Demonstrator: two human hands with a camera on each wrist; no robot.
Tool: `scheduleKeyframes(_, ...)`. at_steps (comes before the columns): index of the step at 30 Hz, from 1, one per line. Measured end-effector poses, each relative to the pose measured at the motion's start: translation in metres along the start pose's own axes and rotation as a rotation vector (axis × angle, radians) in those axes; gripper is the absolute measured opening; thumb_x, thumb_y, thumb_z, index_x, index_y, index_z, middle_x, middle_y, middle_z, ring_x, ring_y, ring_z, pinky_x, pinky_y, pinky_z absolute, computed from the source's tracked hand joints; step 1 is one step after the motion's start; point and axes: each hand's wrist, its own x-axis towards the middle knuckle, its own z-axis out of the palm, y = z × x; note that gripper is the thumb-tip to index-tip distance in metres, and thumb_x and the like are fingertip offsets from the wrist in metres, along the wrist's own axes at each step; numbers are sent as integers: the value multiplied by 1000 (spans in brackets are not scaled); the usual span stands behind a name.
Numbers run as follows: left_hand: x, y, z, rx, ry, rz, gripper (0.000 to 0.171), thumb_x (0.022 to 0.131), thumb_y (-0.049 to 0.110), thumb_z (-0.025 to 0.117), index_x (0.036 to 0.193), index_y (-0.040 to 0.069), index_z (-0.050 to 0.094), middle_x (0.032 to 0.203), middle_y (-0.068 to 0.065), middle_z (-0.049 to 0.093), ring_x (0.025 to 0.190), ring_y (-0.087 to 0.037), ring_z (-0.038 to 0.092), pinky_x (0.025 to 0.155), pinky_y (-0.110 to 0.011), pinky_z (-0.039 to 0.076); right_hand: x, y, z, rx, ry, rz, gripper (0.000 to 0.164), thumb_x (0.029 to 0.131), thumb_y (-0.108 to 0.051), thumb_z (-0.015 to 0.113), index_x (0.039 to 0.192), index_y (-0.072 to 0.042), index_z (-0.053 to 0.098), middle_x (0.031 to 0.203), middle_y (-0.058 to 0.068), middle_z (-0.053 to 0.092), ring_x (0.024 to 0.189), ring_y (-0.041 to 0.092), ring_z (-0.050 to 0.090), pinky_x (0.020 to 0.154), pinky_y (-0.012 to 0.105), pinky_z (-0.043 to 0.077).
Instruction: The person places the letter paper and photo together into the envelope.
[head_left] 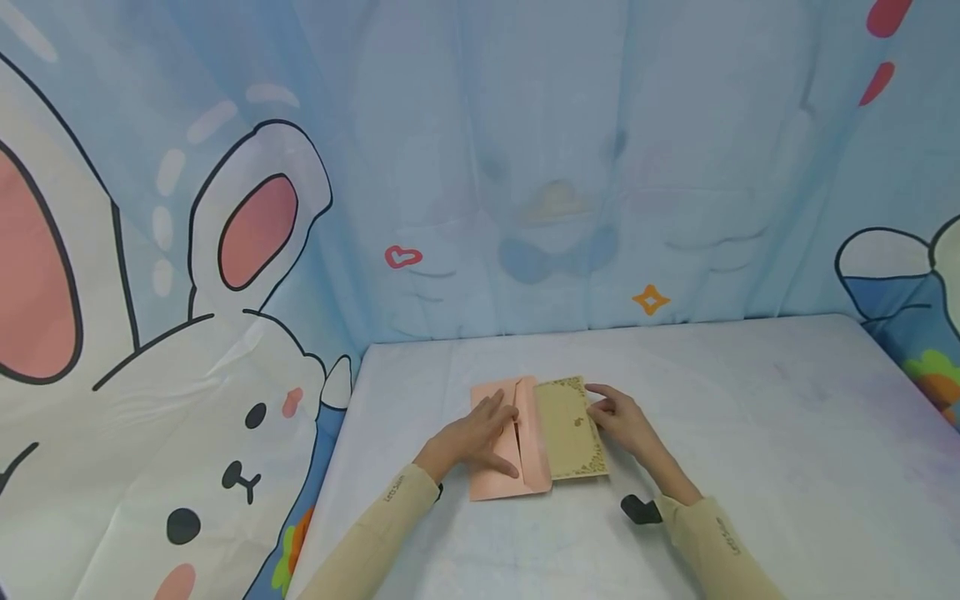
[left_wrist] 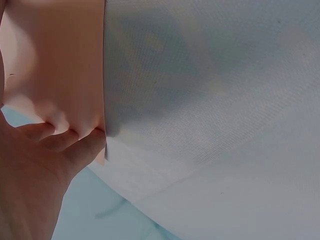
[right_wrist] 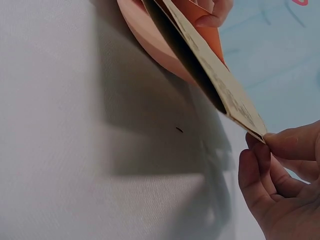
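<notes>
A pink paper envelope (head_left: pixel 495 485) lies on the table, its flap side facing the card. My left hand (head_left: pixel 476 433) rests spread over it, and in the left wrist view its fingertips (left_wrist: pixel 92 145) press at the paper's edge. A tan greeting card (head_left: pixel 562 429) with ornate brown corners sits with its left side at the envelope's mouth, overlapped by the pink flap. My right hand (head_left: pixel 622 421) pinches the card's right edge between thumb and fingers, as the right wrist view shows up close. In that view the card (right_wrist: pixel 220 80) tilts, with a dark gap between its folded layers.
A white cloth covers the table (head_left: pixel 750 433). Behind it hangs a light blue curtain (head_left: pixel 525 125) with printed shapes, and a large printed rabbit (head_left: pixel 225 400) fills the left side. A black wrist mount (head_left: pixel 641 509) sticks out from the right sleeve.
</notes>
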Motion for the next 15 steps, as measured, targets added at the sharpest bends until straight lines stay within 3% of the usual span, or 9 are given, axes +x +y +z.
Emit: scheduleKeyframes(15,2,0,2,3,11,-8,95,72,73,74,147,33,32,171,-8,3,157,-34,14,106,-55,46,4,-8,11,14,-11,-35,48,101,-9,56,147,0,46,102,19,71,85,20,66,71,31,52)
